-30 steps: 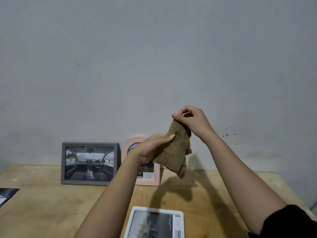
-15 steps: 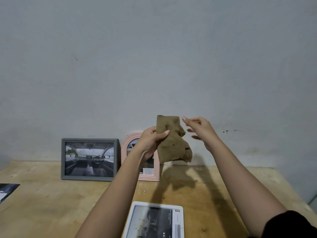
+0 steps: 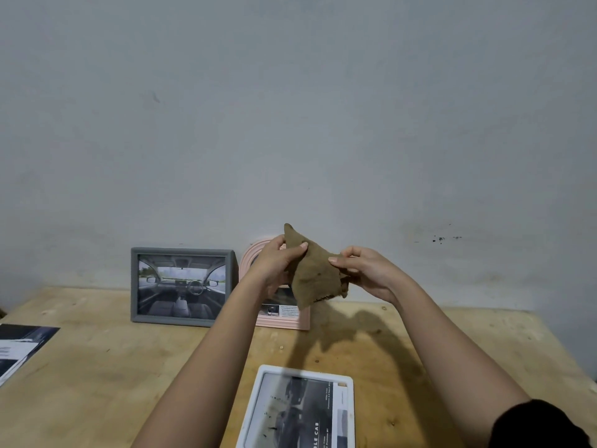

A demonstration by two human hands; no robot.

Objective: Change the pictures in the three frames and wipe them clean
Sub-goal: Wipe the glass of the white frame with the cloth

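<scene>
I hold a brown cloth (image 3: 311, 278) up in the air above the table with both hands. My left hand (image 3: 277, 263) pinches its upper left part, my right hand (image 3: 368, 270) pinches its right edge. A grey frame (image 3: 182, 253) with a car-interior picture stands against the wall at the left. Beside it stands a pink arched frame (image 3: 284, 323), partly hidden behind my left hand and the cloth. A white frame (image 3: 298, 373) with a dark car picture lies flat at the near edge, between my forearms.
The wooden table (image 3: 113, 367) runs to a grey wall (image 3: 290, 108) at the back. Loose printed pictures (image 3: 19, 347) lie at the table's left edge. Small specks of dirt show on the white frame's glass.
My right hand let the cloth go half a second ago and now pinches its right edge again. Both hands have come lower and spread the cloth between them.
</scene>
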